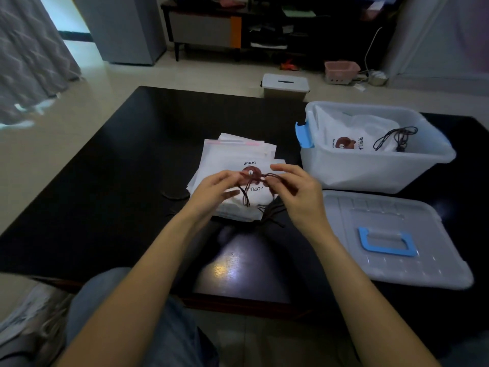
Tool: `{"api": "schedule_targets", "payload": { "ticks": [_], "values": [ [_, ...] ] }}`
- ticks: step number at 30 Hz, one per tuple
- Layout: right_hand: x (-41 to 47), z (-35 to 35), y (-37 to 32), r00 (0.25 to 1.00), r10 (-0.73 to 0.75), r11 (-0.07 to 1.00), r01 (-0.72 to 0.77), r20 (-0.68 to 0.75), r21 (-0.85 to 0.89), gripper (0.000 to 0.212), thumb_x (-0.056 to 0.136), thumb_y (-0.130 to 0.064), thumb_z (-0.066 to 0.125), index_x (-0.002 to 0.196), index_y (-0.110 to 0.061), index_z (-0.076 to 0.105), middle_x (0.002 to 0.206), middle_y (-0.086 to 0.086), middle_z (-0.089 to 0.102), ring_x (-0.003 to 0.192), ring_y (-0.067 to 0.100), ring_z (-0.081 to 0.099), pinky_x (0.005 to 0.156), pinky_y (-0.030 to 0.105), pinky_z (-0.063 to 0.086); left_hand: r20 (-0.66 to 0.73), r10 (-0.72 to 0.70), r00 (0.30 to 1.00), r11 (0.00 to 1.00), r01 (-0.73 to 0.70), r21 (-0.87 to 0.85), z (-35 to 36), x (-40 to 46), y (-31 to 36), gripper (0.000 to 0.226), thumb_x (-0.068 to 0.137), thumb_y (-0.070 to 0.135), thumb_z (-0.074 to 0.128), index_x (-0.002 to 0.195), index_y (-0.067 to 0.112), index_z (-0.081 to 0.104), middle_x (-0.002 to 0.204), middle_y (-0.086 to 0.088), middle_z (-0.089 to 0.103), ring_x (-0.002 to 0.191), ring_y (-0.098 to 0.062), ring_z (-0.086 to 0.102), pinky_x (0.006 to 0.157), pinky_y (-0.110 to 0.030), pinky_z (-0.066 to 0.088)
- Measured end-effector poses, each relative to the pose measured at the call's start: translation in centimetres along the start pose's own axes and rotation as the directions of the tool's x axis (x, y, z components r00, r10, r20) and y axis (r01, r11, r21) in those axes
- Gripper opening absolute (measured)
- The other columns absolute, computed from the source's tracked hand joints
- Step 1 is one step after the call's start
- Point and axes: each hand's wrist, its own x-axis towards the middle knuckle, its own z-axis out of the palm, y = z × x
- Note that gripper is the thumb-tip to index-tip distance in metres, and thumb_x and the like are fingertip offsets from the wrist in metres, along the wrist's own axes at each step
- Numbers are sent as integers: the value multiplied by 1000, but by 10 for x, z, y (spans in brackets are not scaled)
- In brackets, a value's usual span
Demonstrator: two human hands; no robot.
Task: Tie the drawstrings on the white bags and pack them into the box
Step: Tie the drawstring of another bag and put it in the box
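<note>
Black table (119, 186), pale tiled floor (111, 83), both hands (258, 190) pinching brown drawstrings (267, 177)

Tabletop (111, 165) black, glossy, mirrors light near me; stack of white bags (232, 160) looks like matt non-woven cloth with a printed brown motif; drawstring (244, 192) in my fingers (232, 178) is dark brown braided cord, matt; box (370, 170) translucent frosted plastic, smooth, blue plastic latch (303, 135); lid (397, 239) same frosted plastic, ribbed, blue handle (386, 242); floor (66, 133) pale tile, slight sheen.
</note>
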Motion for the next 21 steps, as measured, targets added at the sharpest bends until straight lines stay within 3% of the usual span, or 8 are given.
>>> {"api": "schedule_targets", "payload": {
  "ticks": [4, 8, 11, 13, 14, 16, 18, 21],
  "values": [
    [-14, -1, 11, 961, 249, 948, -217, -118, 233, 16, 92, -7, 57, 103, -9, 68, 101, 7, 68, 86, 15, 69, 73, 22, 55, -73, -64, 995, 856, 17, -517, -7, -1, 12, 30, 99, 16, 40, 78, 11, 61, 103, -3, 71, 101, -16, 66, 94, -34, 50],
    [-23, -1, 25, 875, 448, 875, -388, -182, 289, 22, 97, -20, 51, 82, -20, 68, 80, -3, 70, 70, 5, 66, 63, 22, 52, -56, -67, 996, 691, 6, -723, -11, -6, 14, 42, 98, 21, 39, 60, 16, 57, 87, -3, 70, 96, -19, 68, 100, -36, 46],
    [-24, -5, 27, 803, 555, 809, -462, -217, 362, 31, 99, -27, 46, 77, -18, 65, 72, -1, 68, 61, 4, 63, 56, 20, 49, -84, -74, 994, 652, -16, -758, -15, -8, 11, 30, 98, 24, 39, 70, 17, 46, 57, 5, 48, 57, -8, 55, 94, -34, 51],
    [-27, -8, 26, 768, 600, 782, -503, -225, 367, 37, 100, -33, 42, 76, -16, 64, 69, 2, 66, 58, 7, 60, 57, 20, 48, -99, -111, 989, 674, 2, -739, -19, -7, 6, 30, 98, 25, 40, 70, 18, 43, 52, 7, 35, 46, -5, 36, 71, -25, 57],
    [-28, -10, 25, 759, 611, 778, -524, -223, 347, 39, 100, -36, 41, 75, -16, 63, 69, 2, 65, 58, 9, 57, 57, 20, 47, -116, -142, 983, 711, 20, -703, -21, -6, 3, 31, 98, 25, 40, 68, 18, 43, 51, 8, 31, 43, -5, 31, 55, -19, 51],
    [-30, -14, 26, 756, 614, 784, -548, -227, 292, 40, 100, -38, 41, 72, -17, 61, 68, 1, 64, 58, 10, 53, 57, 20, 45, -164, -209, 964, 810, 76, -582, -26, -5, -1, 33, 99, 24, 40, 66, 18, 40, 46, 9, 27, 38, -5, 24, 39, -15, 31],
    [-31, -19, 29, 759, 595, 803, -545, -266, 240, 41, 99, -37, 43, 68, -17, 60, 66, 0, 61, 59, 12, 51, 56, 20, 43, -196, -269, 943, 867, 148, -475, -31, -3, -3, 35, 99, 20, 38, 65, 17, 36, 42, 10, 25, 33, -4, 21, 33, -15, 21],
    [-35, -24, 37, 743, 600, 799, -571, -296, 188, 42, 98, -35, 45, 64, -16, 59, 64, 1, 59, 61, 15, 52, 59, 29, 43, -209, -327, 921, 890, 226, -396, -33, -4, -5, 33, 99, 18, 38, 66, 16, 38, 42, 10, 26, 33, -3, 21, 31, -15, 19]
  ]
}}
